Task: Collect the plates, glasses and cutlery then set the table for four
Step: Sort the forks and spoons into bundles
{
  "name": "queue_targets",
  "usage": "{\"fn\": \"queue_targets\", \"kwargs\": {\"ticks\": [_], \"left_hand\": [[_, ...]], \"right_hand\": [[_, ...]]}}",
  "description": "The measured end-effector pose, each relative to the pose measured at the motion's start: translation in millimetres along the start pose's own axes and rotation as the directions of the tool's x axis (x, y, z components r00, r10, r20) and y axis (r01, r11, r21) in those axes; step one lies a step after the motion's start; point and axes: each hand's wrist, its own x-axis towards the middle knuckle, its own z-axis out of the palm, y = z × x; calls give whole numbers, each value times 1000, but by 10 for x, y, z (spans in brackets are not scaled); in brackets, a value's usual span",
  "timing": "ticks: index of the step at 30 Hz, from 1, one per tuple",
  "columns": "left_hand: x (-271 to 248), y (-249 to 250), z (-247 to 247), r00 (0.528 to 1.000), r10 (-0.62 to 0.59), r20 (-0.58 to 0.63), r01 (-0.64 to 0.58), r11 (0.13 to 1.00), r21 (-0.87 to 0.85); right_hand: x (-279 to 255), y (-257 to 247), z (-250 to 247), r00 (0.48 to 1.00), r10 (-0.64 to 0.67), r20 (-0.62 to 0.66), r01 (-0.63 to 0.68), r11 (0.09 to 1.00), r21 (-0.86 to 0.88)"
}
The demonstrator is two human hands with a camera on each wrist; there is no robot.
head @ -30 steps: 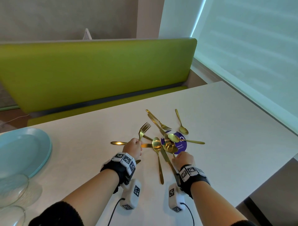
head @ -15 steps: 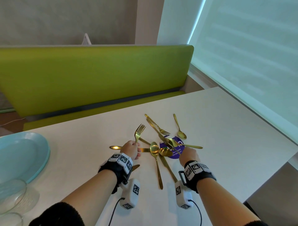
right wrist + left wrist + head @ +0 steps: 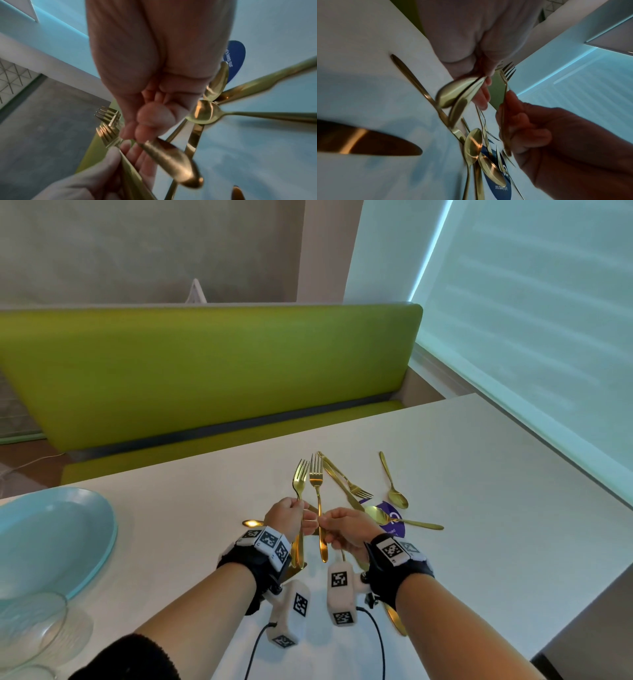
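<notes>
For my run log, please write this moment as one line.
left hand: holds gold fork | right hand: pinches second gold fork | both forks raised, tines up | other cutlery on white table

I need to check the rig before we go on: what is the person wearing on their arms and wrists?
Each wrist carries a black strap, left and right, topped with white blocks bearing square black-and-white coded markers. Below each hangs a white camera housing, left and right, also marker-tagged, each trailing a thin black cable. Forearms are bare; a dark sleeve is pushed up near the left elbow.
</notes>
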Motion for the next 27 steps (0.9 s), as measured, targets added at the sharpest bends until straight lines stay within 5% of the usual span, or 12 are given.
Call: {"fn": "queue_targets", "kwargs": {"ticks": [7, 13, 27], "left_hand": [[45, -10, -117, 1000, 23, 3, -23, 989, 143], [190, -56, -172, 1000, 6, -16, -3, 986, 168], [228, 15, -200, 987, 28, -160, 26, 944, 329]], "right_hand": [[152, 8, 147, 995, 9, 102, -10, 1000, 12], [295, -45, 198, 998, -2, 63, 15, 979, -204], [390, -131, 224, 999, 8, 52, 3, 980, -200]]}}
